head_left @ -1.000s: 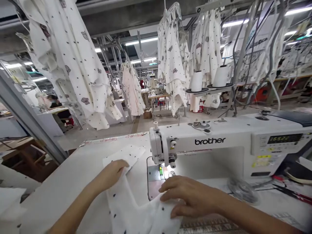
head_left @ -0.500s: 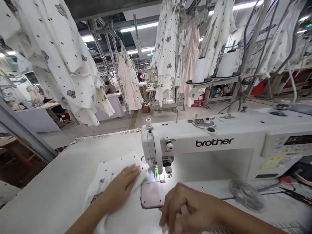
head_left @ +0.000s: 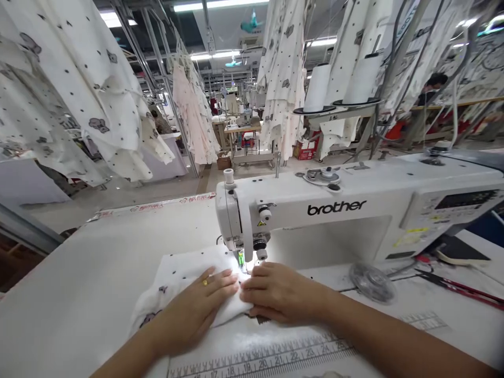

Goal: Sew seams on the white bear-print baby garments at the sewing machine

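Observation:
A white printed fabric piece [head_left: 185, 269] lies on the sewing machine's bed, its right end at the lit presser foot [head_left: 241, 258]. My left hand [head_left: 200, 304] rests flat on the fabric with fingers stretched out, a ring on one of them. Close beside it, my right hand [head_left: 281, 294] has its fingers pressed together on the fabric's edge just in front of the needle. The fingers hide part of the metal plate under the cloth. Above both hands stands the head of the white sewing machine [head_left: 331, 194].
A transparent ruler [head_left: 268, 359] lies along the table's front. Right of my hands are a clear round bobbin-like disc [head_left: 372, 282] and red-handled snips [head_left: 464, 289]. Two white thread cones [head_left: 317, 86] stand behind the machine. Printed garments [head_left: 106, 100] hang at the left and back.
My right hand has moved forward onto the fabric by the presser foot. The fabric now covers much of the metal plate. The camera view has shifted, and more of the ruler shows.

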Motion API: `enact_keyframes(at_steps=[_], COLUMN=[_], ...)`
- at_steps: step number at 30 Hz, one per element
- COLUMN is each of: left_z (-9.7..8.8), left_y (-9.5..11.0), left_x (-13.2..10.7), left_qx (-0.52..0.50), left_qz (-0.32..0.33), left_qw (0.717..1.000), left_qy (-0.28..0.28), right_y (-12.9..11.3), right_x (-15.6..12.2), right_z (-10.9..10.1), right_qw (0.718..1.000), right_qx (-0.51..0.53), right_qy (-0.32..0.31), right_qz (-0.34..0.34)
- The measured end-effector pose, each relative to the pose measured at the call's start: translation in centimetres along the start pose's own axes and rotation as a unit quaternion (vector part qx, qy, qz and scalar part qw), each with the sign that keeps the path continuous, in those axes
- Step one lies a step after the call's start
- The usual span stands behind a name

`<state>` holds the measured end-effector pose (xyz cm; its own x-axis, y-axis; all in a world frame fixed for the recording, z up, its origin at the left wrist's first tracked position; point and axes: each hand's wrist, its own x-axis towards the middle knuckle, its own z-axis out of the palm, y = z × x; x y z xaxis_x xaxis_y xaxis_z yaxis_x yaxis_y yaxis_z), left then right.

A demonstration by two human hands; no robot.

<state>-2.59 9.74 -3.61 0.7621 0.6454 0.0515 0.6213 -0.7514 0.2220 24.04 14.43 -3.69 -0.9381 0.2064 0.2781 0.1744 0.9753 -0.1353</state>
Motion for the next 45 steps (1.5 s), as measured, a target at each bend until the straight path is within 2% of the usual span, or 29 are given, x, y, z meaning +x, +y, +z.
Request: enact_keyframes(at_steps=[4, 12, 20, 25, 33, 37, 41, 45], left_z=[0.4, 0.8, 0.3, 0.1, 0.1, -0.2, -0.5, -1.0], left_y=[-1.0, -3.4, -3.1, -3.0, -3.7, -3.8, -4.4, -5.0], left_x=[0.9, 1.9, 2.3, 2.4, 2.5, 2.6, 2.7, 3.1], left_qx=[0.006, 0.013, 0.024, 0.011, 0.017, 0.04, 0.035, 0.041], left_qz=[0.006, 0.016, 0.016, 0.016, 0.033, 0.048, 0.058, 0.061], left_qw=[1.0, 1.0, 1.0, 1.0, 0.999, 0.998, 0.998, 0.997], left_qy=[0.001, 0.02, 0.01, 0.024, 0.019, 0.002, 0.01, -0.001], right_y=[0.5, 1.2, 1.2, 1.3, 1.4, 1.5, 1.6, 1.9], right_x=[0.0, -0.4, -0.5, -0.6, -0.8, -0.9, -1.1, -1.1], right_z=[-0.1, 0.1, -0.1, 0.0, 0.3, 0.3, 0.4, 0.4], right_qw=[0.999, 0.997, 0.994, 0.992, 0.989, 0.989, 0.987, 0.985], right_qx=[-0.037, -0.048, -0.024, -0.013, -0.014, -0.013, -0.003, 0.005], right_qy=[0.006, 0.022, 0.039, 0.03, 0.034, 0.031, 0.021, 0.038], right_qz=[0.013, 0.064, 0.102, 0.12, 0.143, 0.146, 0.16, 0.168])
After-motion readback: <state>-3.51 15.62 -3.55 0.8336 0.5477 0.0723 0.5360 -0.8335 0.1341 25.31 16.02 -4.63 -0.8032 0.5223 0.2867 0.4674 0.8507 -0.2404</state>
